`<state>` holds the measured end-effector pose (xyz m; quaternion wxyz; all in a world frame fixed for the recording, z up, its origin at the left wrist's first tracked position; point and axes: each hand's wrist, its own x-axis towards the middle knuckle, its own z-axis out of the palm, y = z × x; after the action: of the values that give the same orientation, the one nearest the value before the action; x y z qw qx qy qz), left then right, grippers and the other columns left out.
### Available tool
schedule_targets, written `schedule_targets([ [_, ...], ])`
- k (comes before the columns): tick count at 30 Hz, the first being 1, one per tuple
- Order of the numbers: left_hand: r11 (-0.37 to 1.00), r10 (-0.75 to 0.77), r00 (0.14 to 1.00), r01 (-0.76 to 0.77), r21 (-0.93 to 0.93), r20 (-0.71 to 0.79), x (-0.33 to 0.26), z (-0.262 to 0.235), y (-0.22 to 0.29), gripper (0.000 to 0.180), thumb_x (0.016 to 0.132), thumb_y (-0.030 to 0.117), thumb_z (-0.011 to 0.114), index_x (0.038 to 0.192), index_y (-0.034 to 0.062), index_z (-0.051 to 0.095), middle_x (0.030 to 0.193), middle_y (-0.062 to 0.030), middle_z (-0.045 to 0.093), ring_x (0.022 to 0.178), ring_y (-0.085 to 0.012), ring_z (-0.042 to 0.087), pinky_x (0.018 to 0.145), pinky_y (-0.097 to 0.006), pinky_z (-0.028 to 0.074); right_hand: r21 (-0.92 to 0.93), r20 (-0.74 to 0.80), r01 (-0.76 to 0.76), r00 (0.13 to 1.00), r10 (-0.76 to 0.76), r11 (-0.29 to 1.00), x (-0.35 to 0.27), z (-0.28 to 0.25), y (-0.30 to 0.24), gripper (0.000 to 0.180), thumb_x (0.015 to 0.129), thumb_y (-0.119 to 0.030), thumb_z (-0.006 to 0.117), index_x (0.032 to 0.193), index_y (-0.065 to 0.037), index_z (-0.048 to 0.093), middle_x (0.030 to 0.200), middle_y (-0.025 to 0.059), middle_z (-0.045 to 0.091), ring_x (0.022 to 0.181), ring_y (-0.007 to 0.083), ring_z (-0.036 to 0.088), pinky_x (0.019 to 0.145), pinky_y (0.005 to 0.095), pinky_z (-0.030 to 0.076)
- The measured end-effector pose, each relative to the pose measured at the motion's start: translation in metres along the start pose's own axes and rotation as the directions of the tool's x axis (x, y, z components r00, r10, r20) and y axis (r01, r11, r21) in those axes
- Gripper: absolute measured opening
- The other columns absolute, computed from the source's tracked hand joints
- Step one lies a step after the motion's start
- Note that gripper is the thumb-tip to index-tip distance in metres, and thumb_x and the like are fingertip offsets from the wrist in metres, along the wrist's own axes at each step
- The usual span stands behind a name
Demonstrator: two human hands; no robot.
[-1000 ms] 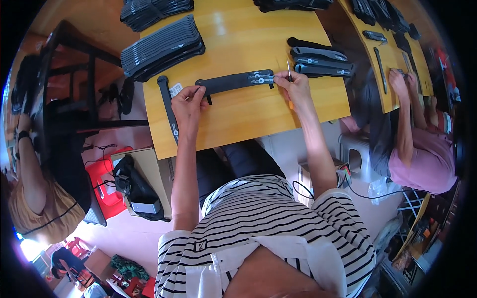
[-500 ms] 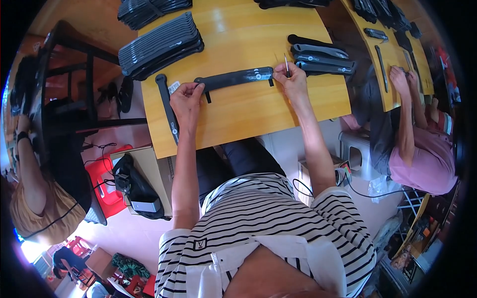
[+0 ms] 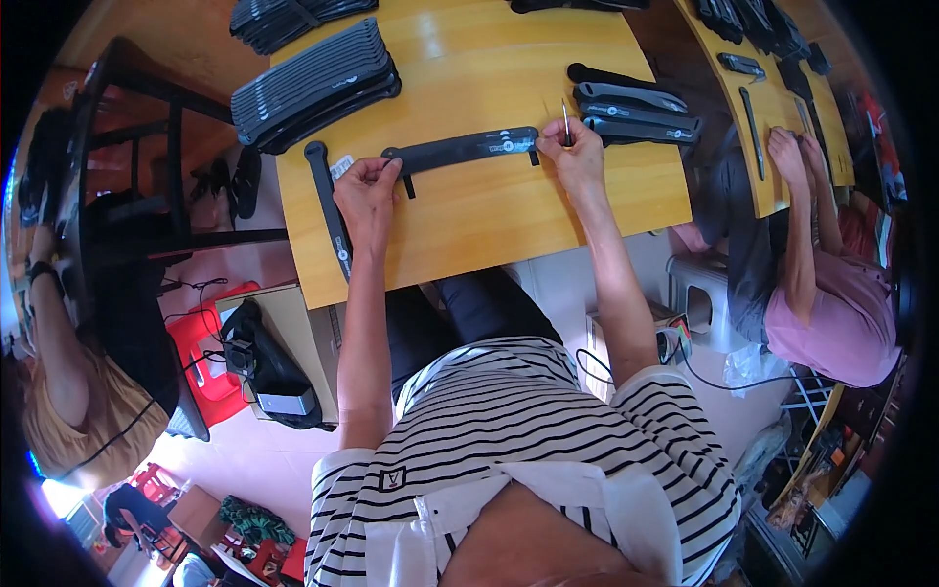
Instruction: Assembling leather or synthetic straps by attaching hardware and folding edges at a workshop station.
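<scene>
A flat black strip (image 3: 445, 152) with rounded ends and pale printed marks stretches across the wooden table (image 3: 469, 230). Two short black tabs stick out below it, one near each end. My left hand (image 3: 366, 201) pinches its left end between thumb and fingertips. At the other end, my right hand (image 3: 579, 168) has its fingers closed, with thumb and fingertips against the strip's tip. A thin pointed tool (image 3: 565, 119) with a dark lower part rises from the right hand; its exact kind is unclear. Just left of my left hand lies another black strip (image 3: 328, 201), running toward the table's near edge.
A thick stack of black strips (image 3: 311, 90) stands at the table's far left, and a smaller pile (image 3: 634, 110) lies at the right. A person in pink (image 3: 831, 313) works at a second table (image 3: 773, 127). An open carton (image 3: 318, 342) is below left.
</scene>
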<state>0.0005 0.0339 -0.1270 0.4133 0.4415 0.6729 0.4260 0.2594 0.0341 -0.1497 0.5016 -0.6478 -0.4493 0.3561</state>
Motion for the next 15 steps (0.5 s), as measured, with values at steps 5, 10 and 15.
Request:
schedule_targets([
  [5,1.000,0.002,1.000,-0.001,0.022,-0.015,-0.0010,0.0006,0.0022,0.020,0.076,0.013,0.068,0.082,-0.0052,0.063,0.065,-0.0057,0.060,0.047,-0.0078,0.050,0.044,-0.020,0.040,-0.023,-0.017,0.018,1.000,-0.019,1.000,-0.0019,0.0017,-0.0040,0.010,0.069,0.002,0.066,0.075,-0.001,0.059,0.062,0.0008,0.056,0.058,0.0075,0.051,0.054,0.0221,0.041],
  [10,0.998,0.001,1.000,0.001,0.055,-0.028,-0.0032,0.0014,0.0074,0.020,0.076,0.013,0.068,0.082,-0.0053,0.063,0.065,-0.0060,0.060,0.046,-0.0080,0.050,0.044,-0.021,0.040,-0.098,-0.047,0.033,0.998,-0.038,0.995,-0.0021,0.0027,-0.0037,0.010,0.068,0.000,0.067,0.073,-0.002,0.058,0.060,0.0015,0.055,0.056,0.0086,0.051,0.053,0.0234,0.041],
  [15,0.998,0.013,0.999,-0.011,0.055,-0.030,-0.0023,0.0014,0.0054,0.021,0.076,0.014,0.068,0.082,-0.0057,0.063,0.065,-0.0064,0.060,0.046,-0.0083,0.051,0.044,-0.021,0.040,-0.135,-0.062,0.035,0.997,-0.044,0.990,-0.0024,0.0037,-0.0051,0.011,0.068,-0.001,0.067,0.073,-0.002,0.058,0.059,0.0025,0.056,0.056,0.0100,0.052,0.053,0.0246,0.042],
])
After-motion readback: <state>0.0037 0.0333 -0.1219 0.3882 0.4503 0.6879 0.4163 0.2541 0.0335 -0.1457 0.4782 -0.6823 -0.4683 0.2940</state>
